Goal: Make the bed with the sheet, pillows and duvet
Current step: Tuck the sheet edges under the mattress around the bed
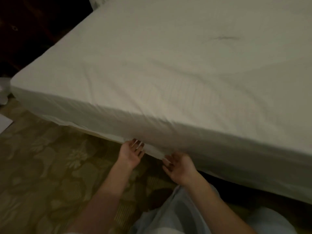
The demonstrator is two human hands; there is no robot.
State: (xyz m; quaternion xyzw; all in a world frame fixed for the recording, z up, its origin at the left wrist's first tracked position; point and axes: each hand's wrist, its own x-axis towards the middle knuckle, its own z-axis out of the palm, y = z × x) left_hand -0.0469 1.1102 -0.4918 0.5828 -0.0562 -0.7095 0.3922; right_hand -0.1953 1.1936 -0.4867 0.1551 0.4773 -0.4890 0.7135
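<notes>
A white sheet (168,73) covers the mattress, lying mostly flat with soft creases near the middle. It drapes over the near side, and its lower edge (152,150) hangs at the bottom of the bed. My left hand (130,154) is palm up under that edge, its fingertips touching the hanging fabric. My right hand (179,166) is also palm up just to the right, fingers spread and reaching the same edge. Neither hand clearly grips the cloth. No pillows or duvet are in view.
A patterned greenish carpet (50,166) covers the floor in front of the bed. Dark wooden furniture (25,31) stands at the far left. Some white material (4,92) lies on the floor by the bed's left corner. My light trousers (177,217) show below.
</notes>
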